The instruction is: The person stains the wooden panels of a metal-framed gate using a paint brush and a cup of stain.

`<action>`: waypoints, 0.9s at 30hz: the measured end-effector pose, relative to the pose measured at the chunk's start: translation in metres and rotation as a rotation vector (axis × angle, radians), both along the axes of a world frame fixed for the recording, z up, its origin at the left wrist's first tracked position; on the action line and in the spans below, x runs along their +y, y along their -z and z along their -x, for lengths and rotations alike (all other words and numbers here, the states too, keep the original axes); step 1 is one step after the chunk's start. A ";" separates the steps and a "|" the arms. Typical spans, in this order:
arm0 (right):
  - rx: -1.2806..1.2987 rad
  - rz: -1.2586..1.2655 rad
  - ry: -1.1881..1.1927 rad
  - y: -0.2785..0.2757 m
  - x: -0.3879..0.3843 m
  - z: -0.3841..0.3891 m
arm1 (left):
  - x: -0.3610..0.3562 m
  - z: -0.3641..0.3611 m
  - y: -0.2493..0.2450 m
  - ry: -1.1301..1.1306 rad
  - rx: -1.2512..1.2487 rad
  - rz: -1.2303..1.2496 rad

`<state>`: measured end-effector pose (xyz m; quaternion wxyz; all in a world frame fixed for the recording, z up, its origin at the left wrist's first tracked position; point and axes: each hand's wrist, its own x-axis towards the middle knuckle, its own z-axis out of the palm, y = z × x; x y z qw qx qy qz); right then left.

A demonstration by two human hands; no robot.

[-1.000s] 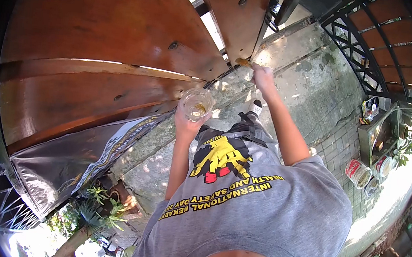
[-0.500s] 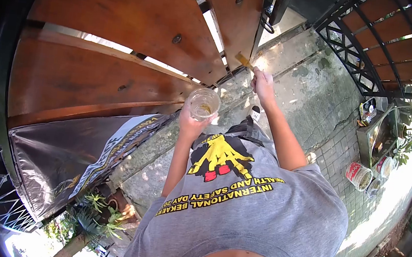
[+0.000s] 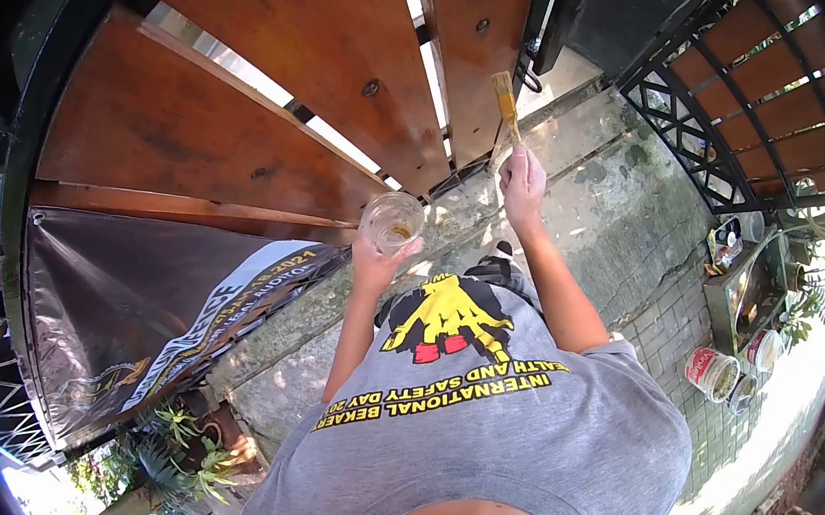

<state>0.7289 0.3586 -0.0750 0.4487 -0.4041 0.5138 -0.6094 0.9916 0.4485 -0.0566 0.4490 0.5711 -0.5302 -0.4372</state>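
My left hand point(image 3: 377, 259) holds a clear plastic cup point(image 3: 392, 221) with a little amber liquid at its bottom, in front of my chest. My right hand point(image 3: 522, 181) grips a small paintbrush point(image 3: 505, 101), bristles up, raised against a narrow brown wooden plank point(image 3: 470, 42) of the gate. Wide brown planks point(image 3: 250, 80) with bolts fill the upper left.
A dark printed banner point(image 3: 155, 311) hangs on the gate's lower left part. Below is a cracked concrete floor point(image 3: 620, 199). A black metal fence with brown slats point(image 3: 750, 112) stands at right, with paint cans point(image 3: 712, 372) and plants near it. Potted plants point(image 3: 173, 433) sit at lower left.
My right hand has lifted the brush from low at the gate's bottom up along the narrow plank. The cup has stayed near my chest. My view has tilted slightly.
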 end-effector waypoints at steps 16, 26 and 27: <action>0.485 -0.085 -0.005 0.068 0.007 -0.014 | -0.008 0.007 0.000 0.105 -0.135 0.080; 0.255 0.315 -0.167 -0.083 0.040 0.011 | -0.023 0.009 -0.018 0.000 -0.321 0.165; 0.205 0.315 -0.203 -0.087 0.046 0.011 | -0.022 0.008 -0.016 -0.019 -0.347 0.195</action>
